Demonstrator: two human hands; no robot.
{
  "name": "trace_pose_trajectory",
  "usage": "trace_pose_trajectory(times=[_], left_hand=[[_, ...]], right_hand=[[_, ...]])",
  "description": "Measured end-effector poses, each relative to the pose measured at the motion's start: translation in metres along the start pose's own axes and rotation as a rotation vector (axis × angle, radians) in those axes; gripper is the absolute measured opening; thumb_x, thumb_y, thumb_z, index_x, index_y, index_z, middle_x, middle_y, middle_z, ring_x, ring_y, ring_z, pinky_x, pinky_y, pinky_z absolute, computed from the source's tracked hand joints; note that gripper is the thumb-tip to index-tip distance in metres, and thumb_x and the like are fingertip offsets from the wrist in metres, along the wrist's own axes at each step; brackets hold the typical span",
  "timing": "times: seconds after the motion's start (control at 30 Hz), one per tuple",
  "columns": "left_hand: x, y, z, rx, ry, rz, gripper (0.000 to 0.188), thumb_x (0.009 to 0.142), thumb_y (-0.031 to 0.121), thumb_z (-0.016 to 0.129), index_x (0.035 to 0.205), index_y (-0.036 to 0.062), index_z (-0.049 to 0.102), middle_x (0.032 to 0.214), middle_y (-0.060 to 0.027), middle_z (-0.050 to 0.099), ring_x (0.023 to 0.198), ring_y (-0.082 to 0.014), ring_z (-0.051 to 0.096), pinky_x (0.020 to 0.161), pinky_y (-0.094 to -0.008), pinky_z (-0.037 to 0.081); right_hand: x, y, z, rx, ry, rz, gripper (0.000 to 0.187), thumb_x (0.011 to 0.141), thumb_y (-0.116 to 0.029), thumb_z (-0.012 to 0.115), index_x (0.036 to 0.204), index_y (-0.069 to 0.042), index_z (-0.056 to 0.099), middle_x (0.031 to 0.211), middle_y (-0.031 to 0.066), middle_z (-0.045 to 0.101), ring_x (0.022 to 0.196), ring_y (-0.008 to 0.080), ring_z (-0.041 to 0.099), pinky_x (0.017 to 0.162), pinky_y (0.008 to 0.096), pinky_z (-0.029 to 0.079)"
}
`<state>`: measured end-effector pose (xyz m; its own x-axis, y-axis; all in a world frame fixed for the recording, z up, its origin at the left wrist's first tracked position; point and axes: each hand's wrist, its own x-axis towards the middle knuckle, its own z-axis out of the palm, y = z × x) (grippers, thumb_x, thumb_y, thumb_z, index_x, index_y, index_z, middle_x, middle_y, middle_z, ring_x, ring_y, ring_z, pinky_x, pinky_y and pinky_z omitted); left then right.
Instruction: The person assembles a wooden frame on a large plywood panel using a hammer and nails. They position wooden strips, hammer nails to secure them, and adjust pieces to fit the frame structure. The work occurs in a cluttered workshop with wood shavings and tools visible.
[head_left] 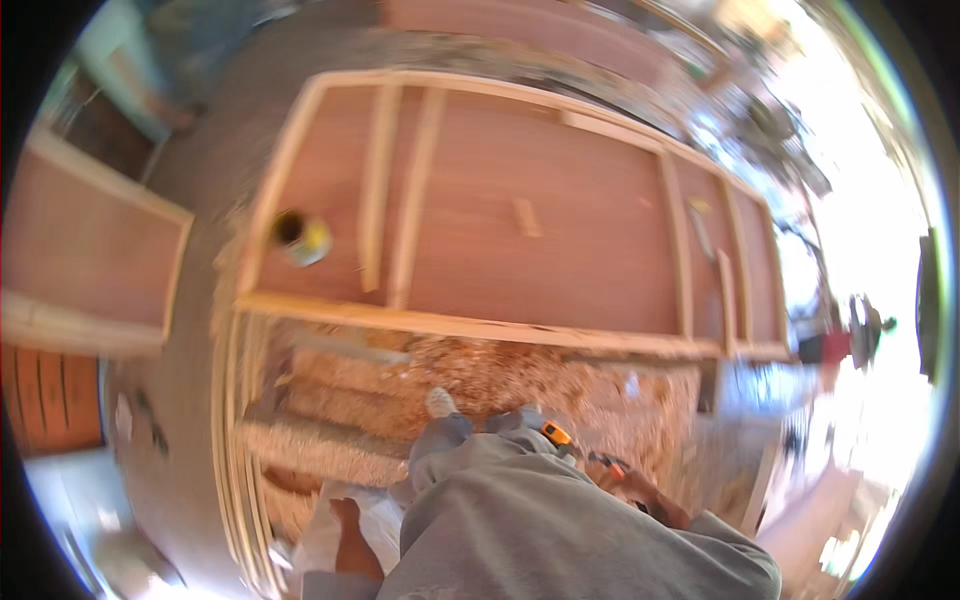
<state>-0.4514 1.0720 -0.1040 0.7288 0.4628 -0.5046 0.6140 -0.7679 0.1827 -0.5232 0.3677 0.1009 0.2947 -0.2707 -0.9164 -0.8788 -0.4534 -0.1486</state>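
My right hand is low at my right side, closed around a dark tool with orange-red parts; blur hides its exact kind. Close by, at my right hip, is a yellow-orange tape measure with a black patch. My left hand hangs low at my left side, near a pale sheet, its fingers smeared by motion. Ahead of me lies a large wooden frame with a reddish-brown panel. Inside it are a small wood block and a yellowish can with a dark opening.
Wood shavings cover the ground around my feet. Long wood strips run along my left. Another framed panel stands at the far left, above an orange-brown slatted piece. A person is at the far right, beside bright clutter.
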Motion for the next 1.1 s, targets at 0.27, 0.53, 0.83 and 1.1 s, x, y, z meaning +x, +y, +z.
trace_pose_trajectory(times=[0.27,0.53,0.83,1.1], left_hand=[[-0.084,-0.152,0.021,-0.467,0.546,-0.007,0.026,0.09,0.022,0.058,0.085,-0.0029,0.065,0.076,-0.023,0.067,0.072,-0.0402,0.065,0.067,-0.0509,0.049],[-0.152,0.035,0.045,-0.663,-0.207,-0.354,0.033,0.092,0.03,0.06,0.081,-0.0005,0.068,0.076,-0.0182,0.07,0.075,-0.0318,0.069,0.069,-0.0474,0.051],[-0.02,-0.093,-0.022,-1.07,-0.069,-0.322,0.029,0.091,0.025,0.061,0.078,-0.0008,0.066,0.067,-0.0101,0.064,0.064,-0.0203,0.062,0.063,-0.0349,0.052],[0.165,-0.195,-0.176,-0.748,-0.026,-0.224,0.015,0.092,0.014,0.062,0.1,0.002,0.068,0.081,-0.0051,0.065,0.07,-0.0137,0.062,0.063,-0.0271,0.051]], right_hand=[[0.081,-0.203,-0.01,-0.794,-0.242,-0.336,0.026,0.091,-0.009,0.062,0.112,-0.011,0.077,0.075,0.014,0.073,0.056,0.0186,0.07,0.051,0.0357,0.056],[0.055,-0.437,0.052,-0.929,-0.037,-0.348,0.033,0.09,-0.027,0.07,0.098,0.005,0.071,0.075,0.0225,0.07,0.073,0.0338,0.072,0.064,0.0447,0.056],[0.091,-0.5,0.148,-0.888,-0.037,-0.242,0.041,0.087,-0.036,0.073,0.106,0.0,0.072,0.085,0.0231,0.072,0.081,0.0335,0.073,0.071,0.0446,0.055],[0.091,-0.467,0.251,-0.798,-0.046,-0.169,0.033,0.085,-0.034,0.077,0.1,-0.004,0.077,0.083,0.0207,0.072,0.078,0.0286,0.073,0.068,0.0433,0.053]])
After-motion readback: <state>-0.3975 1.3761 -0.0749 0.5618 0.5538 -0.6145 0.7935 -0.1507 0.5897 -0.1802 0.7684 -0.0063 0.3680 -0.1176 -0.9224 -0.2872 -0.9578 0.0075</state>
